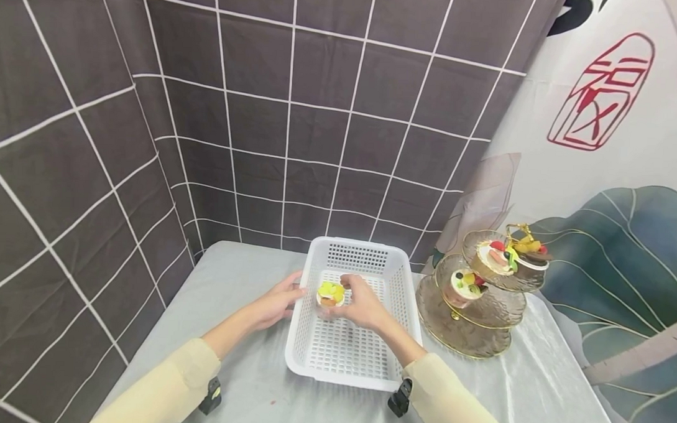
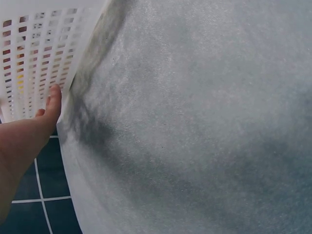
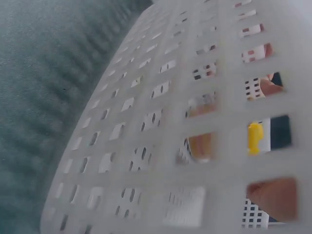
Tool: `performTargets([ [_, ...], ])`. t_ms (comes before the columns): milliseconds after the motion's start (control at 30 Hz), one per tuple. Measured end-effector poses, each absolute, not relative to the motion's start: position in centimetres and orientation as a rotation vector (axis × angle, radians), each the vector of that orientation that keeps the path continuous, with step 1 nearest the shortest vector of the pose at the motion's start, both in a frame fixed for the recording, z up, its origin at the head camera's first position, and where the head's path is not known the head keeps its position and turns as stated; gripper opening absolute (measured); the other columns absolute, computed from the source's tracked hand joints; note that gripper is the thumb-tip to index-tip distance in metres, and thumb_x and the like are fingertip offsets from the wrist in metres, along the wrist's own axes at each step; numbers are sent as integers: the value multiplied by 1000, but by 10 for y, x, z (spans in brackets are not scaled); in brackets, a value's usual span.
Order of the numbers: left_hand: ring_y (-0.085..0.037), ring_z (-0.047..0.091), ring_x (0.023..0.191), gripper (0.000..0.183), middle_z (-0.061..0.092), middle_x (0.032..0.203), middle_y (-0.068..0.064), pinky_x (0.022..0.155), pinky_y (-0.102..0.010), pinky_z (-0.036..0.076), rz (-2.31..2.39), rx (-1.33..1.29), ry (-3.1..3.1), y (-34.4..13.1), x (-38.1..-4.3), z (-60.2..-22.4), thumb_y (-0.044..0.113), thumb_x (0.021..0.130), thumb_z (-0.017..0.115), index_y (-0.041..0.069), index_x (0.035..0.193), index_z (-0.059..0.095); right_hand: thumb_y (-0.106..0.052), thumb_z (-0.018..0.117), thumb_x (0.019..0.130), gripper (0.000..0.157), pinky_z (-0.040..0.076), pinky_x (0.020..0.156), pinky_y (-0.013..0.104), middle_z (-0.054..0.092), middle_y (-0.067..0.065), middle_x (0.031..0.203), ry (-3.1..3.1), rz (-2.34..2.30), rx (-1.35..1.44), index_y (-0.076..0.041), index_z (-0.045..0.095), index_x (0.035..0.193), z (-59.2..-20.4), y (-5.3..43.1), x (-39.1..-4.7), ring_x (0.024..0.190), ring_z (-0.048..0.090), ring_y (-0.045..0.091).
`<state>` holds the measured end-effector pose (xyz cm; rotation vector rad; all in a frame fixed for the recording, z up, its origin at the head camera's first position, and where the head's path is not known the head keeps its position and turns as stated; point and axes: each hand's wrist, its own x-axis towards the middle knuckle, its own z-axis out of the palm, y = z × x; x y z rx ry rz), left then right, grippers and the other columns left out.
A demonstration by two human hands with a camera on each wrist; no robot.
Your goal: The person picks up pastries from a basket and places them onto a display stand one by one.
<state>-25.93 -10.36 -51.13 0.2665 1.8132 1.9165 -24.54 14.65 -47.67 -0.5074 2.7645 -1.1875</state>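
A white perforated plastic basket (image 1: 361,377) sits on the table. Inside it, toward the left wall, is a small dessert cup (image 1: 331,292) topped with white cream and yellow fruit. My right hand (image 1: 364,304) reaches in over the basket and holds this cup between thumb and fingers. Through the holes of the basket wall (image 3: 165,117), the right wrist view shows only bits of skin and yellow. My left hand (image 1: 276,304) touches the outside of the left wall, its fingers fairly straight; in the left wrist view a fingertip (image 2: 55,92) lies against the slats.
Right of the basket stands a tiered glass stand (image 1: 463,337) with gold rims. A dessert cup with fruit (image 1: 463,287) is on its middle tier, and more desserts (image 1: 496,257) are on top. Grey cloth covers the table (image 1: 243,382); a dark gridded curtain (image 1: 319,136) hangs behind.
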Motion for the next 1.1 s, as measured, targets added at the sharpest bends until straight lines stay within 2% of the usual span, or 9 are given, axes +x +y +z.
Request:
performTargets([
  [133, -47, 45, 145, 64, 38, 160, -30, 112, -58, 51, 1917, 262, 1811, -103, -260, -512, 19, 113, 46, 15, 170, 17, -33, 93, 82, 92, 48, 114, 61, 56, 28, 146, 2739, -1179, -494, 8, 48, 150, -480, 143, -252, 134, 56, 45],
  [433, -47, 44, 146, 63, 37, 161, -29, 112, -58, 50, 1923, 248, 1800, -101, -260, -510, 18, 113, 45, 16, 170, 17, -32, 93, 81, 93, 52, 111, 54, 60, 22, 141, 2734, -1086, -473, 6, 46, 151, -485, 139, -258, 126, 63, 37],
  [1100, -48, 45, 145, 61, 38, 158, -31, 111, -58, 52, 1945, 265, 1779, -102, -258, -509, 15, 113, 44, 12, 169, 18, -24, 93, 81, 85, 51, 113, 54, 65, 18, 137, 2756, -1017, -395, -3, 50, 151, -494, 133, -261, 128, 63, 37],
])
